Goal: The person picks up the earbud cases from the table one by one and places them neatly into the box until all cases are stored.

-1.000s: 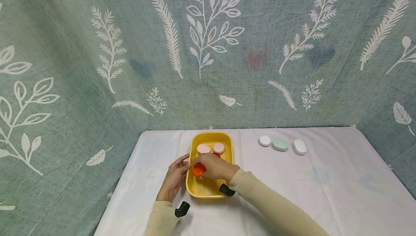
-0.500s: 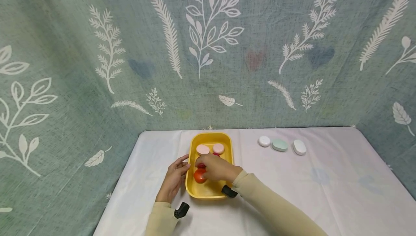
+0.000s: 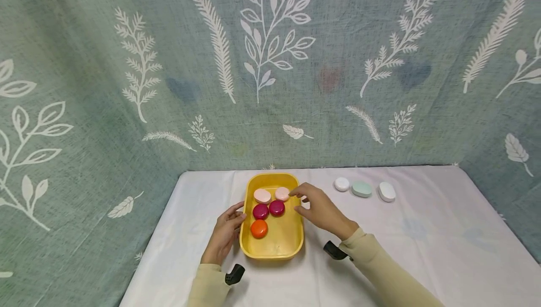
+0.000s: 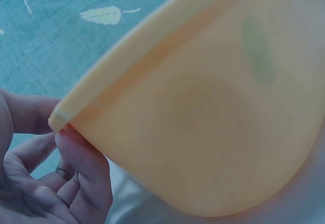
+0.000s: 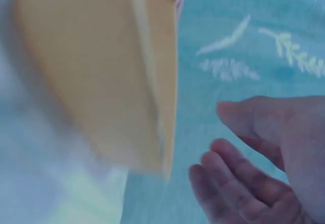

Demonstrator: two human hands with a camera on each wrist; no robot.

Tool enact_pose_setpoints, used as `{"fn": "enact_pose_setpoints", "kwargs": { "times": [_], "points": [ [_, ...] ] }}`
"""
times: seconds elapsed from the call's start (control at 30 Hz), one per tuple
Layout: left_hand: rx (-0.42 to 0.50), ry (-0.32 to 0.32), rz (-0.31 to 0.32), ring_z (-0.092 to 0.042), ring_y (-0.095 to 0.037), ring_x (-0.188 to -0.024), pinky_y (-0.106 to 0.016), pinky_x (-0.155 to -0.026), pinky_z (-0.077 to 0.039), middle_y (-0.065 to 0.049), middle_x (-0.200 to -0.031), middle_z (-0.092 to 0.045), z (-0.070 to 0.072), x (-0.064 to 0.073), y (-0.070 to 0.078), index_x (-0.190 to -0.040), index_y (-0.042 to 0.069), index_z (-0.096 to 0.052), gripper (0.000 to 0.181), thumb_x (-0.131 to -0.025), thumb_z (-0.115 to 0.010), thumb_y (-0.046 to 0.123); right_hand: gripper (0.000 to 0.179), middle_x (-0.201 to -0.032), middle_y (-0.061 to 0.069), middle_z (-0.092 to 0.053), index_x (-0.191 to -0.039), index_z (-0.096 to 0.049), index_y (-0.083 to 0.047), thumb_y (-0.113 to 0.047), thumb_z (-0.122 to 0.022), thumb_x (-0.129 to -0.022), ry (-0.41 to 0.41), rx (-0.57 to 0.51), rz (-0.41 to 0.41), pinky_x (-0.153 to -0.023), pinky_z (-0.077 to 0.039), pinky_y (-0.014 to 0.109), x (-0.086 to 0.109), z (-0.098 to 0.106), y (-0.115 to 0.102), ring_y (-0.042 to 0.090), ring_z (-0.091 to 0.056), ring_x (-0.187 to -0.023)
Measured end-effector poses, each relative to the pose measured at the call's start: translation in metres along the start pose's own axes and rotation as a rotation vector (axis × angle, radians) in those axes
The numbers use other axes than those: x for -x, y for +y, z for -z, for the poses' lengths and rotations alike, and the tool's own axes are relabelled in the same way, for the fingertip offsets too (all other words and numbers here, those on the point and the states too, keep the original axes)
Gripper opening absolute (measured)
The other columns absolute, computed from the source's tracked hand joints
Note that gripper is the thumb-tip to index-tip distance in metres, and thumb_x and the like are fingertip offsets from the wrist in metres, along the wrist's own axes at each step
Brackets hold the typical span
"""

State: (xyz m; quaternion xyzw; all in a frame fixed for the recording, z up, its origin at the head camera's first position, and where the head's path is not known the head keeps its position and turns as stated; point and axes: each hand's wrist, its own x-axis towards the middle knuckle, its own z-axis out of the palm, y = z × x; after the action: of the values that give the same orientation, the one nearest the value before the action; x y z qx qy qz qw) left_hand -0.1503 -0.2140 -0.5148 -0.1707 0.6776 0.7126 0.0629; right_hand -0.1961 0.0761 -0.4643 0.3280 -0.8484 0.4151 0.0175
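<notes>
My left hand (image 3: 226,232) is at the left side of a yellow tray (image 3: 276,250); its thumb and a finger pinch the rim, as the left wrist view shows. Within the tray lie two pale pink soaps (image 3: 262,196), two magenta soaps (image 3: 276,208) and an orange-red soap (image 3: 259,228), all rounded and soap-like. Over the tray's right rim hovers my right hand (image 3: 323,208), fingers loosely bent and nothing between them. The right wrist view shows that hand (image 5: 254,168) apart from the blurred tray wall (image 5: 91,71).
At the back right of the white-covered table (image 3: 414,260) stand a round white soap (image 3: 342,184), a pale green oval soap (image 3: 361,189) and a white oval soap (image 3: 386,192). A leaf-patterned curtain (image 3: 270,124) hangs behind the table.
My right hand has let go of the soaps inside the tray and moved right to its rim. The orange-red and magenta soaps are uncovered. My left hand has stayed at the tray.
</notes>
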Motion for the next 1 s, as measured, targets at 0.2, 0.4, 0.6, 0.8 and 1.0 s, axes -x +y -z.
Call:
{"fn": "enact_pose_setpoints", "kwargs": {
  "times": [0.2, 0.4, 0.6, 0.8, 1.0],
  "points": [
    [-0.006, 0.016, 0.001, -0.058, -0.017, -0.089, -0.024, -0.070, -0.051, -0.007, -0.110, -0.057, 0.000, -0.001, -0.001, -0.155, 0.005, -0.051, 0.050, -0.106, -0.060, 0.010, 0.039, -0.119, 0.014, -0.068, -0.122, -0.071, -0.001, 0.010, -0.081, -0.086, 0.161, 0.043, -0.066, -0.089, -0.061, 0.044, 0.030, 0.023, 0.033, 0.037, -0.068, -0.107],
    [-0.010, 0.023, -0.001, -0.058, -0.017, -0.089, -0.024, -0.069, -0.050, -0.007, -0.109, -0.057, -0.001, -0.002, -0.002, -0.154, 0.005, -0.052, 0.049, -0.106, -0.060, 0.010, 0.040, -0.122, 0.017, -0.067, -0.124, -0.069, 0.003, 0.012, -0.079, -0.086, 0.211, 0.108, -0.149, -0.089, -0.059, 0.046, 0.061, 0.041, 0.062, 0.037, -0.067, -0.108],
    [-0.002, 0.017, -0.011, -0.058, -0.018, -0.088, -0.024, -0.069, -0.051, -0.007, -0.108, -0.057, -0.002, -0.003, -0.003, -0.153, 0.004, -0.052, 0.049, -0.105, -0.060, 0.009, 0.041, -0.118, 0.021, -0.067, -0.122, -0.069, 0.006, 0.016, -0.079, -0.084, 0.309, 0.180, -0.171, -0.086, -0.060, 0.051, 0.084, 0.064, 0.082, 0.040, -0.067, -0.105],
    [-0.014, 0.017, -0.004, -0.058, -0.018, -0.088, -0.024, -0.069, -0.050, -0.007, -0.110, -0.057, -0.003, -0.002, -0.001, -0.154, 0.005, -0.052, 0.049, -0.105, -0.060, 0.009, 0.042, -0.117, 0.028, -0.064, -0.122, -0.067, 0.008, 0.017, -0.079, -0.083, 0.417, 0.232, -0.214, -0.084, -0.058, 0.058, 0.102, 0.086, 0.097, 0.046, -0.066, -0.104],
    [-0.010, 0.026, -0.008, -0.057, -0.017, -0.089, -0.024, -0.071, -0.051, -0.007, -0.108, -0.056, -0.003, 0.000, 0.000, -0.153, 0.003, -0.052, 0.049, -0.105, -0.060, 0.007, 0.042, -0.124, 0.035, -0.056, -0.126, -0.064, 0.014, 0.017, -0.075, -0.085, 0.474, 0.229, -0.312, -0.091, -0.054, 0.064, 0.116, 0.100, 0.117, 0.053, -0.059, -0.112]
  ]
}}
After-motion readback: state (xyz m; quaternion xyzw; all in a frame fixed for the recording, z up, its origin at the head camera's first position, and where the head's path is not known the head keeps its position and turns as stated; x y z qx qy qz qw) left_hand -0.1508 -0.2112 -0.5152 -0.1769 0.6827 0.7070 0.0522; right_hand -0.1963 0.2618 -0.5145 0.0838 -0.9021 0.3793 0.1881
